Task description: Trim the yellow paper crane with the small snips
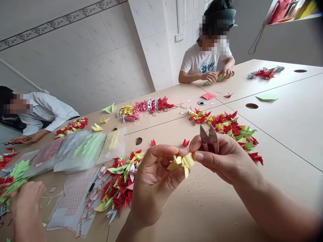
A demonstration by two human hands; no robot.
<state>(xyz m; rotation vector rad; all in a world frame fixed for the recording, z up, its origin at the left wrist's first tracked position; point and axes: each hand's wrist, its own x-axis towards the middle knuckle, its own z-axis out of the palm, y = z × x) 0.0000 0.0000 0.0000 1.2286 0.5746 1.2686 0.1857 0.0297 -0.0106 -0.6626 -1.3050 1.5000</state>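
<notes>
My left hand (153,183) pinches a yellow paper crane (182,164) between thumb and fingers, close to my right hand (222,158). That hand grips small steel thread snips (209,137), blades pointing up and away from the crane. A heap of red, yellow and green paper cranes (121,181) lies just left of my left hand. A second heap of mostly red cranes (224,126) lies beyond my right hand on the pale wooden table (202,208).
Strung cranes (145,109) lie further along the table near plastic bags of folded paper (85,151) and a sheet of printed labels (73,201). A co-worker's hand (26,205) works at lower left. Other people sit at left and far side.
</notes>
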